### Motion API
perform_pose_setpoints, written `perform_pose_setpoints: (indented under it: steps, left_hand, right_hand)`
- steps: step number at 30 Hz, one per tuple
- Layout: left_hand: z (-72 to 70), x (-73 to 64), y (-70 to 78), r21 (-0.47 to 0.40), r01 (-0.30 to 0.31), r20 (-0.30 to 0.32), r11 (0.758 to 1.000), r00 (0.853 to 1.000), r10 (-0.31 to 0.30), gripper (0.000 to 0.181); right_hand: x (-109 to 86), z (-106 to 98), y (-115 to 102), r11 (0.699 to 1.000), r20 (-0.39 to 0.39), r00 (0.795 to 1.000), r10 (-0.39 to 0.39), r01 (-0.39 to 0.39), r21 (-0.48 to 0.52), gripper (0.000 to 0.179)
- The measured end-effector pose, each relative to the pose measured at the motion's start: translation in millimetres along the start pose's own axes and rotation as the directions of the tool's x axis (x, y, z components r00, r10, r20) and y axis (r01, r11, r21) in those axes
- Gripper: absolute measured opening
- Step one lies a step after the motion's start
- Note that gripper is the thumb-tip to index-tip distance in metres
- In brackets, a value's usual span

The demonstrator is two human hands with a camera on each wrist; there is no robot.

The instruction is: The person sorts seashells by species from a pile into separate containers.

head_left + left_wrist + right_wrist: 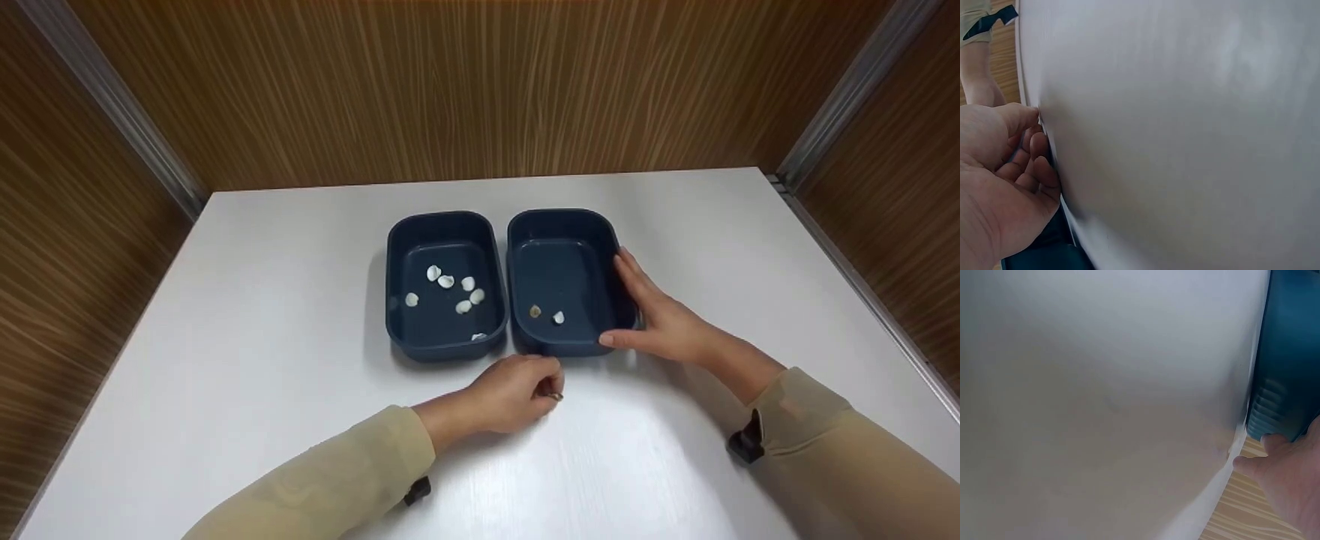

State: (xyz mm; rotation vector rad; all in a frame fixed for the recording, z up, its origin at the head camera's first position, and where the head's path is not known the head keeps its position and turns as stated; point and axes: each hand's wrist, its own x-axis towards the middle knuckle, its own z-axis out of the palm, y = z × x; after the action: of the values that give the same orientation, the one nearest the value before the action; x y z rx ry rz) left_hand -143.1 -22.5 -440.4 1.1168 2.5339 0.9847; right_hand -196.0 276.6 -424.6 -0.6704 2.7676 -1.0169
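In the head view my left hand (516,394) is curled low over the table, just in front of the two bins. Between its thumb and index finger it pinches a small brown shell (556,396), mostly covered by the fingers. My right hand (660,319) rests against the near right corner of the right blue bin (564,349), fingers straight along its side wall and thumb on the front rim. Inside that bin lie a brown shell (535,311) and a white shell (559,318). The left blue bin (442,351) holds several white shells (446,282).
Both bins stand side by side on a white table (285,300), nearly touching. A wood-grain panel (480,90) rises behind the table, with similar panels at both sides. Dark wrist straps (746,441) show under the sleeves.
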Motion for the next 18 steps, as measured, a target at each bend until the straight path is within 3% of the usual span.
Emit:
perform_pose_setpoints:
  steps: [5, 9, 18]
  left_hand:
    - [-4.3, -2.2, 3.5, -0.035, -0.001, 0.015, 0.999, 1.0, 0.001, 0.01]
    - [-12.0, -3.3, 11.8, -0.06, -0.039, 0.012, 0.997, 0.999, 0.04, 0.008]
    - [-48.2, 6.2, 31.4, -0.125, -0.075, -0.027, 0.989, 0.997, 0.072, 0.004]
  right_hand:
    - [0.6, 0, 0, 1.0, 0.002, 1.0, 0.006, -0.006, -0.008, 0.119]
    - [0.6, 1, 0, 1.0, 0.0, 1.0, 0.004, -0.004, -0.008, 0.119]
    - [0.3, 0, 1, 1.0, 0.021, 1.0, 0.011, -0.011, 0.012, 0.118]
